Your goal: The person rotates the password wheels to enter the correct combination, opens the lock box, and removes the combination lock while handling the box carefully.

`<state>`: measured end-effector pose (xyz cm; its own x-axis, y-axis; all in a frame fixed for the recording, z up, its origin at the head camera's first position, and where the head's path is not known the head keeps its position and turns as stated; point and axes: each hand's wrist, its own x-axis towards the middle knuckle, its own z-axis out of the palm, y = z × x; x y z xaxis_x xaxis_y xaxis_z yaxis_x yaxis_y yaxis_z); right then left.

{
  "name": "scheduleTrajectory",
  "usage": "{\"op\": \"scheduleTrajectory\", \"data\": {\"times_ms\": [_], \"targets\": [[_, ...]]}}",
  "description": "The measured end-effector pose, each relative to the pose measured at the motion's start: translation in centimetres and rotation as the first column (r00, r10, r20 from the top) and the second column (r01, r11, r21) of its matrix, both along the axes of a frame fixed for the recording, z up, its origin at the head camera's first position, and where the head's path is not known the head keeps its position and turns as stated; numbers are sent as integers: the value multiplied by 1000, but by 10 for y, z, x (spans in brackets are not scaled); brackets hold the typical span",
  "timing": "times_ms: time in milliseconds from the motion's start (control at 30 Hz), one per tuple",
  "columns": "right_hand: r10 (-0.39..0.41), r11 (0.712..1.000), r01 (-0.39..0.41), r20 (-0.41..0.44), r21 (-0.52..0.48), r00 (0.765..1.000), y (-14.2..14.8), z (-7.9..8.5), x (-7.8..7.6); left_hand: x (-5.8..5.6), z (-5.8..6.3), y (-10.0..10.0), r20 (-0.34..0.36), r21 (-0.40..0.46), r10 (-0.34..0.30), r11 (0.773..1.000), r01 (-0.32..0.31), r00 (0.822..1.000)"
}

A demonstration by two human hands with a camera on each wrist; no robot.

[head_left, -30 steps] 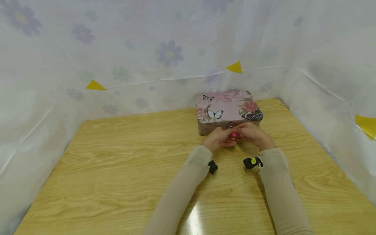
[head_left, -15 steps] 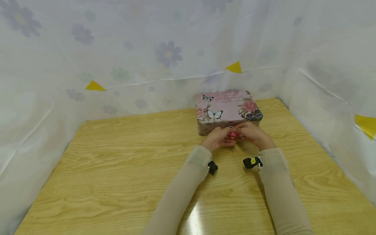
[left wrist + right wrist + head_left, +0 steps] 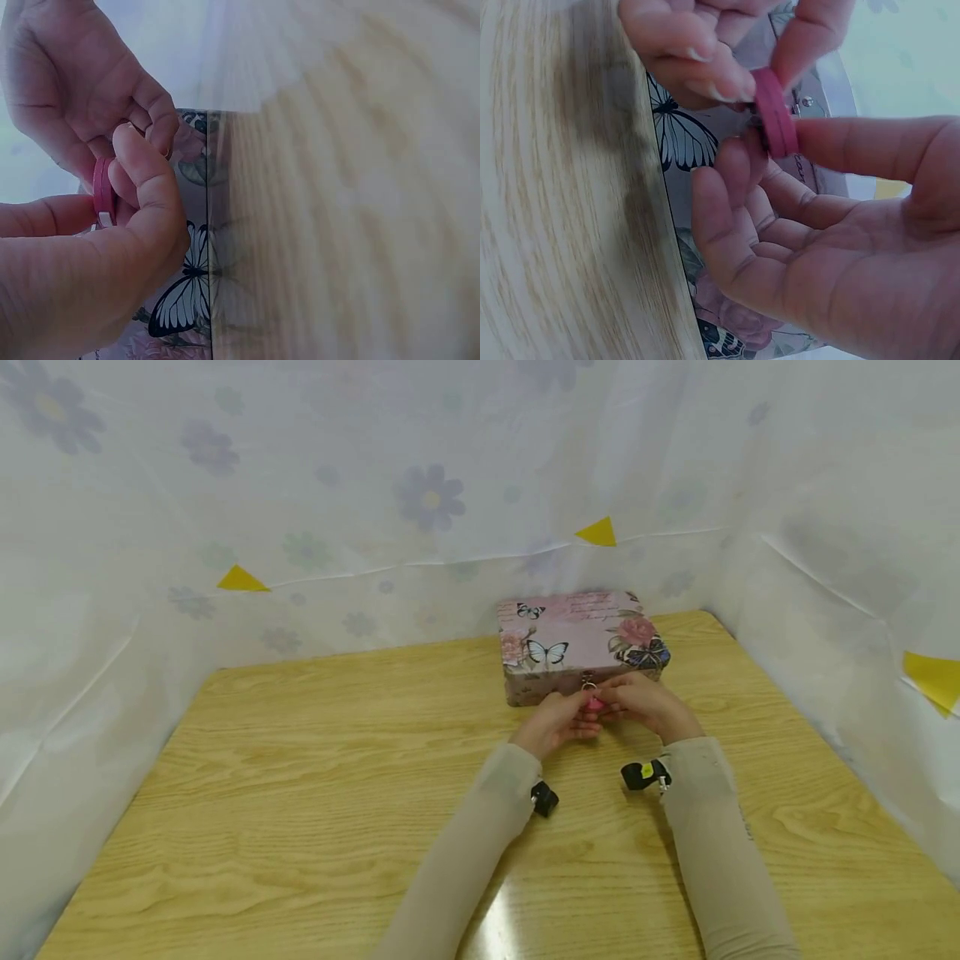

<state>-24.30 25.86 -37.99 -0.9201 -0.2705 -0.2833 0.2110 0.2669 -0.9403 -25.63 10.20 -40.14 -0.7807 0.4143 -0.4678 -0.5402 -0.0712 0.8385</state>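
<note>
A pink padlock (image 3: 595, 702) with a silver shackle (image 3: 589, 687) hangs at the front latch of a pink box (image 3: 573, 639) printed with butterflies and roses. The box lid is down. My left hand (image 3: 553, 720) pinches the padlock from its left side. From the other side, my right hand (image 3: 647, 703) pinches it between thumb and index finger. In the left wrist view the padlock (image 3: 104, 187) shows edge-on between the thumb and fingers. The right wrist view has the padlock (image 3: 777, 112) between both hands' fingertips, which cover part of it.
The box stands near the back right of a wood-grain table (image 3: 300, 777). Pale flowered sheeting (image 3: 337, 485) hangs behind and at both sides, with yellow tape pieces (image 3: 243, 578) on it. Black straps (image 3: 645, 774) sit at the wrists.
My left wrist has shifted slightly back toward me and tilted a little, leaving more of the shackle in sight. My right hand and the box have stayed in place.
</note>
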Motion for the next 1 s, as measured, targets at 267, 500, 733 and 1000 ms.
{"op": "scheduleTrajectory", "data": {"times_ms": [267,500,733,1000], "targets": [[-3,999,2,17,36,1000,5,-1,-2,4,0,-1,-16,-21,3,1000,-3,1000],[-8,999,6,32,49,999,6,0,-1,7,3,-1,-35,-51,-21,999,19,999],[-3,998,1,23,66,1000,7,1,0,7,3,0,-61,-80,-32,996,27,998],[27,997,-27,-2,77,1000,4,3,1,7,2,1,-69,-89,-43,995,37,997]]}}
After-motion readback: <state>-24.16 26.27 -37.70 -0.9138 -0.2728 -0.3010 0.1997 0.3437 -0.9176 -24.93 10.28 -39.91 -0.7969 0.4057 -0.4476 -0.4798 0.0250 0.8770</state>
